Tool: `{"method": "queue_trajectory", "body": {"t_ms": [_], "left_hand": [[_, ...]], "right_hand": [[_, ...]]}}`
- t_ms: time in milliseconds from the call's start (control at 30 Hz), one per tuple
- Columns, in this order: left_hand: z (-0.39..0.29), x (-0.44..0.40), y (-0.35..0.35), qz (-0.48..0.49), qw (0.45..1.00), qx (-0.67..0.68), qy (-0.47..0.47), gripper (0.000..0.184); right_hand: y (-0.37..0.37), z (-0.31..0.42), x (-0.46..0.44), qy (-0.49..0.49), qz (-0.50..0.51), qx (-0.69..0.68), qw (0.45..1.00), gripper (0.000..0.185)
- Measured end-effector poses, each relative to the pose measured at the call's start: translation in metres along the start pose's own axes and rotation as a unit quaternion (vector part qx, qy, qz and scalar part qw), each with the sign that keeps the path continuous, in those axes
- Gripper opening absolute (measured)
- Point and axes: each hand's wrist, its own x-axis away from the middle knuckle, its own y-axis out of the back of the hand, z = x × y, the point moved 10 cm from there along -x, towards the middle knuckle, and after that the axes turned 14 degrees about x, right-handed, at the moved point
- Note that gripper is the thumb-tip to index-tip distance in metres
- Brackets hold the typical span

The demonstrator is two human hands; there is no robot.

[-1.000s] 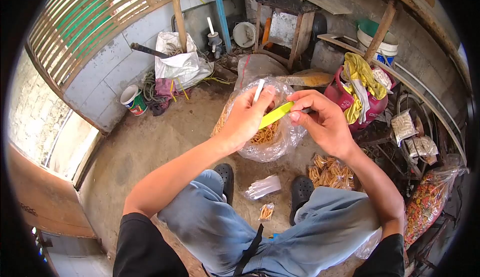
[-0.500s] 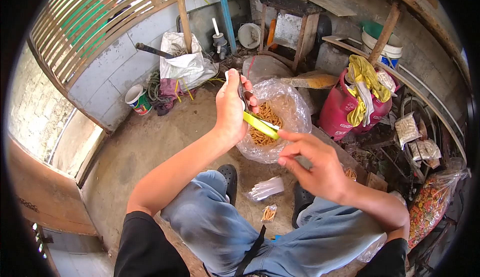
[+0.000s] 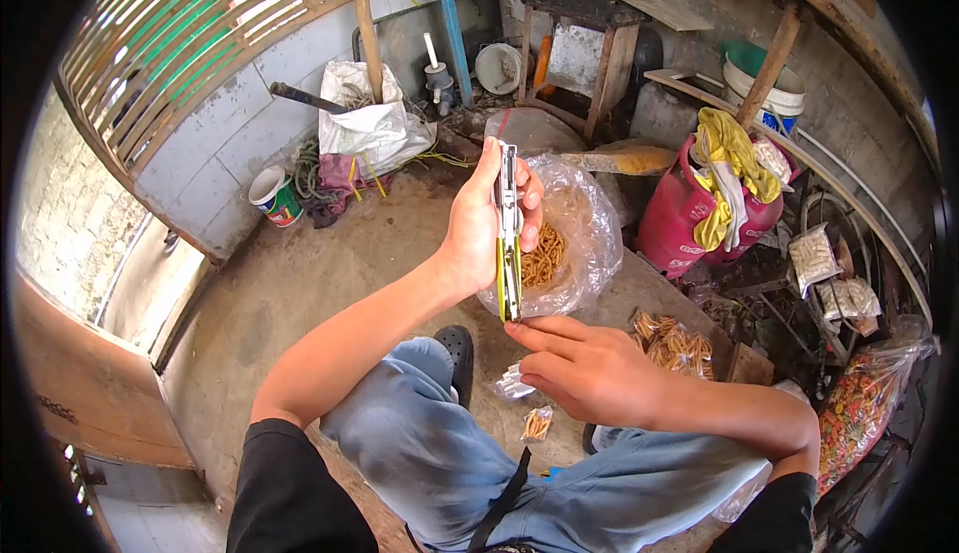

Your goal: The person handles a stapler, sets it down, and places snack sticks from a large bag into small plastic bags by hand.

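Note:
My left hand (image 3: 478, 223) is closed around a stapler (image 3: 509, 233) with a metal upper part and a yellow-green lower side. It is held upright, its narrow edge facing me. The fingertips of my right hand (image 3: 597, 373) are at the stapler's lower end, its fingers stretched to the left. Behind the stapler, a large clear plastic bag (image 3: 591, 213) stands open with brown stick-shaped snacks (image 3: 542, 258) inside. Below my right hand, a small filled snack packet (image 3: 536, 424) lies on the floor. White plastic sleeves (image 3: 512, 383) are partly hidden by that hand.
Several filled snack packets (image 3: 674, 345) lie right of my right hand. Pink gas cylinders (image 3: 674, 215) with a yellow cloth stand at the right. A bag of colourful pieces (image 3: 867, 408) leans at far right. A white sack (image 3: 365, 123) and paint bucket (image 3: 276, 196) stand back left.
The stapler has turned from slanting down right to upright, edge toward me. My right hand has moved left and down to its lower end, uncovering the packets at the right.

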Motion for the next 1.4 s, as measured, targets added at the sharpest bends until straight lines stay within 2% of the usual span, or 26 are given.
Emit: {"method": "queue_trajectory", "body": {"t_ms": [100, 233, 333, 433, 500, 533, 600, 633, 667, 733, 767, 833, 1000, 1267, 1400], "left_hand": [[-0.006, 0.002, 0.005, -0.033, 0.996, -0.077, -0.025, 0.048], [-0.009, 0.002, 0.012, -0.052, 0.995, -0.077, -0.040, 0.049], [-0.008, 0.003, 0.015, -0.051, 0.996, -0.063, -0.033, 0.049], [0.001, 0.003, 0.011, -0.025, 0.999, -0.039, 0.015, 0.048], [0.003, 0.004, 0.009, -0.019, 0.999, -0.042, 0.024, 0.049], [0.007, 0.004, 0.007, -0.010, 0.998, -0.045, 0.036, 0.049], [0.010, 0.005, 0.004, -0.011, 0.997, -0.060, 0.037, 0.050], [0.016, 0.008, 0.004, -0.027, 0.995, -0.075, 0.059, 0.050], [0.021, 0.010, 0.005, -0.043, 0.992, -0.090, 0.082, 0.051], [0.030, 0.014, 0.004, -0.055, 0.989, -0.065, 0.117, 0.051], [0.034, 0.015, 0.002, -0.055, 0.988, -0.076, 0.124, 0.051], [0.040, 0.018, 0.001, -0.061, 0.984, -0.087, 0.143, 0.050], [0.052, 0.021, -0.004, -0.040, 0.981, -0.091, 0.167, 0.049], [0.068, 0.025, 0.002, -0.056, 0.965, -0.129, 0.223, 0.048], [0.078, 0.028, 0.000, -0.025, 0.957, -0.104, 0.270, 0.048]], "right_hand": [[-0.012, 0.005, 0.003, 0.041, 0.041, 0.070, 0.996, 0.011], [-0.018, 0.007, 0.004, 0.056, 0.056, 0.109, 0.991, 0.013], [-0.020, 0.010, 0.004, 0.062, 0.075, 0.120, 0.988, 0.012], [-0.018, 0.011, 0.001, 0.065, 0.089, 0.096, 0.989, 0.010], [0.005, 0.007, -0.004, 0.042, 0.033, -0.006, 0.999, 0.007], [0.011, 0.006, -0.006, 0.044, 0.034, -0.007, 0.998, 0.007], [0.036, -0.017, -0.012, -0.025, -0.032, -0.084, 0.996, 0.018], [0.046, -0.027, -0.013, -0.049, -0.073, -0.092, 0.992, 0.012], [0.048, -0.034, -0.014, -0.050, -0.072, -0.092, 0.992, 0.012], [0.057, -0.069, -0.007, -0.159, -0.120, -0.137, 0.970, 0.012], [0.057, -0.072, -0.007, -0.161, -0.120, -0.136, 0.970, 0.012], [0.050, -0.105, 0.007, -0.297, -0.146, -0.260, 0.907, 0.015], [0.040, -0.120, 0.009, -0.321, -0.148, -0.310, 0.883, 0.017], [0.043, -0.118, 0.005, -0.288, -0.163, -0.292, 0.897, 0.013], [0.042, -0.121, 0.005, -0.288, -0.154, -0.258, 0.909, 0.014]]}}
